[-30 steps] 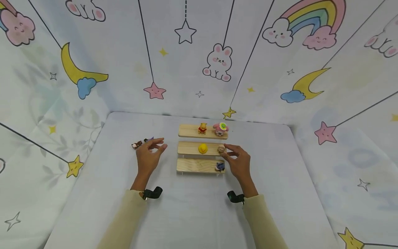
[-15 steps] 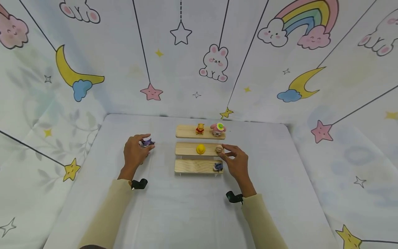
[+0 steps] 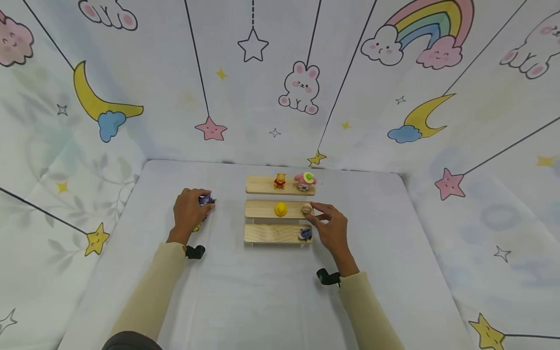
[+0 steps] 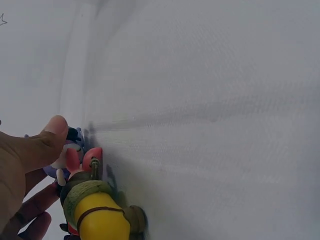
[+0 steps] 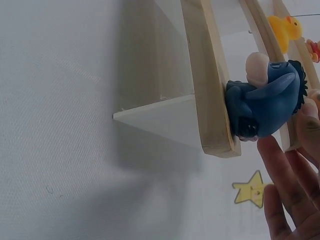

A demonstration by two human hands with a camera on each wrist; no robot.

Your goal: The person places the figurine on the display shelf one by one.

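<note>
My left hand pinches a small purple figurine at the left of the table. In the left wrist view the thumb presses the purple figurine, partly hidden behind a figurine with pink ears, a green scarf and a yellow body. At the right end of the middle wooden shelf, my right hand pinches a small beige figurine between thumb and fingers. A blue donkey figurine sits on the lowest shelf, close below that hand.
A yellow duck stands midway along the middle shelf. The top shelf bears a yellow bear in a red shirt and a pink-hooded figurine. Behind the white table hangs a cartoon-printed backdrop.
My left hand has moved left and down to the group of figurines and taken hold of the purple one. The right hand keeps its hold at the middle shelf.
</note>
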